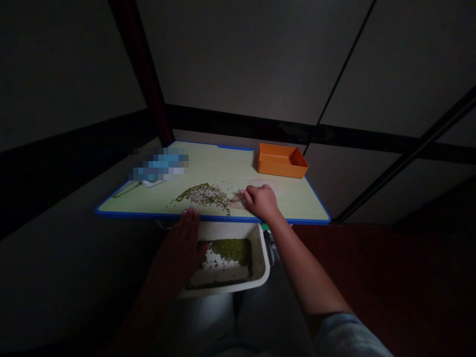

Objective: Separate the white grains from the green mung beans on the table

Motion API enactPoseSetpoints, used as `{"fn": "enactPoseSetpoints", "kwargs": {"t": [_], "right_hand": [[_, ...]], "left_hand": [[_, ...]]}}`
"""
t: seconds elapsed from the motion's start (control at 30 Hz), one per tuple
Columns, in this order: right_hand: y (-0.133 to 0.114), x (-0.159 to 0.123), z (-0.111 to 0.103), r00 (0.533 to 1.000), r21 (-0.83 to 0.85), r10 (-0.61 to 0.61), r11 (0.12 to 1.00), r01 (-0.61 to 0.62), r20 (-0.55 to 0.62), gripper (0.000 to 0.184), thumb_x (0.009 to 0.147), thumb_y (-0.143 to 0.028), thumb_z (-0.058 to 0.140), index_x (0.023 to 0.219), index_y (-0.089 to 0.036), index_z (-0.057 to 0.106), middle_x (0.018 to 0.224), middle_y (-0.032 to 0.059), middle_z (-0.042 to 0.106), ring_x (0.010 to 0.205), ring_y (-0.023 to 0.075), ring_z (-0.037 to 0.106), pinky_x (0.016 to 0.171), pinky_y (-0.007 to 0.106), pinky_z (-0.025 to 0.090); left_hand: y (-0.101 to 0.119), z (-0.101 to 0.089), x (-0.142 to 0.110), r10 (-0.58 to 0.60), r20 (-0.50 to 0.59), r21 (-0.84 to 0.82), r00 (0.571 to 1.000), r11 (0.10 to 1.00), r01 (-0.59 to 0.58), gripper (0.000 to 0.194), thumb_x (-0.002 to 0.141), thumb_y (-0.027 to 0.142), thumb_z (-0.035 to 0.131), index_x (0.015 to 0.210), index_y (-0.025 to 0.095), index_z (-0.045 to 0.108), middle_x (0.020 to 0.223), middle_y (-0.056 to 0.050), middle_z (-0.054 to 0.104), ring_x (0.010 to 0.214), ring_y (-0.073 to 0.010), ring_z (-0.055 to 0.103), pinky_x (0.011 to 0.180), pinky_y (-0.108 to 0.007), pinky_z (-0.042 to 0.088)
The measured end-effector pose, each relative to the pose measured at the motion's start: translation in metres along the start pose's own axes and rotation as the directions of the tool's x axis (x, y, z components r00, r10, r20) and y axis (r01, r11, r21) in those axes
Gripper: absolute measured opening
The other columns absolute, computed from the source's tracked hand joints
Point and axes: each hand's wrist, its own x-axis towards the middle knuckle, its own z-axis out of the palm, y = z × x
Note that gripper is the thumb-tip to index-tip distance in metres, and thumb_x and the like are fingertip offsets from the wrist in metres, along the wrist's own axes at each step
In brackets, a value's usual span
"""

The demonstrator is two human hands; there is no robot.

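Small green grains [204, 194] lie spread in a loose pile on the pale tabletop [215, 163]. Just right of the pile is my right hand [261, 200], its fingers curled together low over the table; whatever they may hold is hidden. Pinkish, see-through patches [269, 186] show on the tabletop around that hand. My left hand [185, 238] is at the table's front edge with its fingers stretched out, holding nothing. Its thumb reaches over a white tub [262, 248] below the edge. More green grains [232, 250] are heaped in the tub, mostly at its far right.
An orange open box [282, 168] stands at the table's back right corner. At the left, a blurred-out blue object [159, 166] rests on something white. Blue edging [297, 220] runs round the table. Dark panelled walls [241, 64] rise behind it.
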Motion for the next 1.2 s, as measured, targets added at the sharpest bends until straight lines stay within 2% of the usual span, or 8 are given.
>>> {"fn": "enactPoseSetpoints", "kwargs": {"t": [0.27, 0.47, 0.7, 0.97, 1.2], "right_hand": [[0.0022, -0.002, -0.0016, 0.998, 0.083, -0.067, 0.994, 0.067, -0.006, 0.036, 0.098, -0.037, 0.042, 0.081, -0.019, 0.068, 0.07, 0.0043, 0.071, 0.062, 0.0152, 0.056, 0.077, 0.03, 0.029], [0.0003, -0.0004, -0.0014, 0.994, 0.072, -0.107, 0.992, 0.107, -0.005, 0.037, 0.099, -0.038, 0.041, 0.081, -0.018, 0.067, 0.069, 0.0044, 0.07, 0.063, 0.0154, 0.057, 0.077, 0.029, 0.029], [-0.0029, 0.002, 0.0004, 0.998, -0.003, -0.06, 0.998, 0.06, -0.01, 0.036, 0.099, -0.036, 0.04, 0.086, -0.018, 0.069, 0.074, 0.007, 0.073, 0.063, 0.017, 0.058, 0.076, 0.031, 0.029], [0.0001, 0.0009, -0.0002, 0.997, 0.012, 0.044, 0.999, -0.043, -0.066, 0.037, 0.099, -0.037, 0.04, 0.084, -0.019, 0.068, 0.072, 0.0064, 0.071, 0.063, 0.0174, 0.058, 0.071, 0.03, 0.028], [0.0013, 0.0027, 0.0026, 0.999, -0.007, 0.003, 1.0, -0.004, -0.043, 0.036, 0.098, -0.037, 0.041, 0.083, -0.019, 0.068, 0.072, 0.0066, 0.071, 0.062, 0.0172, 0.057, 0.07, 0.03, 0.027]], "left_hand": [[-0.0005, -0.0008, -0.0005, 0.018, -0.026, 0.009, 1.0, 1.0, -0.018, 0.079, 0.09, 0.055, 0.029, 0.146, 0.0, 0.022, 0.152, -0.026, 0.033, 0.143, -0.0333, 0.031, 0.113, -0.047, 0.036], [-0.0001, 0.0004, 0.0006, 0.028, -0.028, 0.02, 0.999, 0.999, -0.028, 0.081, 0.09, 0.056, 0.028, 0.145, -0.003, 0.023, 0.151, -0.028, 0.034, 0.143, -0.0349, 0.032, 0.113, -0.047, 0.036], [-0.0005, -0.002, 0.0015, 0.001, 0.024, -0.011, 1.0, 1.0, -0.001, 0.081, 0.088, 0.054, 0.033, 0.147, 0.0, 0.02, 0.153, -0.027, 0.031, 0.144, -0.0348, 0.029, 0.113, -0.048, 0.036], [0.0014, -0.0044, 0.0013, -0.003, 0.036, -0.009, 0.999, 1.0, 0.004, 0.079, 0.088, 0.053, 0.033, 0.146, -0.001, 0.022, 0.153, -0.026, 0.031, 0.143, -0.0346, 0.031, 0.113, -0.048, 0.035], [0.0031, -0.0084, 0.0019, -0.01, 0.068, 0.002, 0.998, 1.0, 0.01, 0.079, 0.087, 0.051, 0.036, 0.146, 0.0, 0.021, 0.154, -0.025, 0.031, 0.144, -0.0341, 0.031, 0.113, -0.046, 0.034]]}}
